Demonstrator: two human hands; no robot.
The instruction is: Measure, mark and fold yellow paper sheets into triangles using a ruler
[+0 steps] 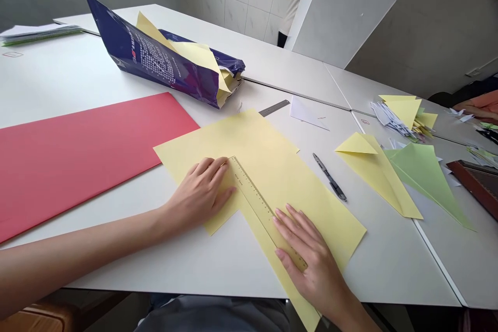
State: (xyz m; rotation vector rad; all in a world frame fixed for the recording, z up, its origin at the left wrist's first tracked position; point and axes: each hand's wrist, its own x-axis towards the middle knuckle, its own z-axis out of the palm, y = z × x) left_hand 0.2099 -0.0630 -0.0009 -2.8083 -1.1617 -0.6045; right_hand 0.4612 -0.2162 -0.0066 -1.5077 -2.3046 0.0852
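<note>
A large sheet of yellow paper [311, 181] lies before me, its near corner over the table's front edge. Across it slants a clear plastic ruler [252, 192]. My right hand [307, 254] lies flat on the ruler's near end, fingers stretched out, pressing it to the paper. At the ruler's far end, my left hand [206, 187] is closed, its fingertips pinching the yellow paper beside the ruler's edge. Under that hand a flap of the paper stands apart from the main sheet, with a V-shaped gap between them. A black pen [330, 177] lies right of the sheet.
Red card [89, 155] lies at left, a blue packet [155, 57] of yellow paper behind. A metal ruler [274, 108] and white paper scrap [307, 112] lie beyond. Folded yellow paper [383, 176] and green paper [428, 176] sit right. Another person's arm [476, 106] shows at far right.
</note>
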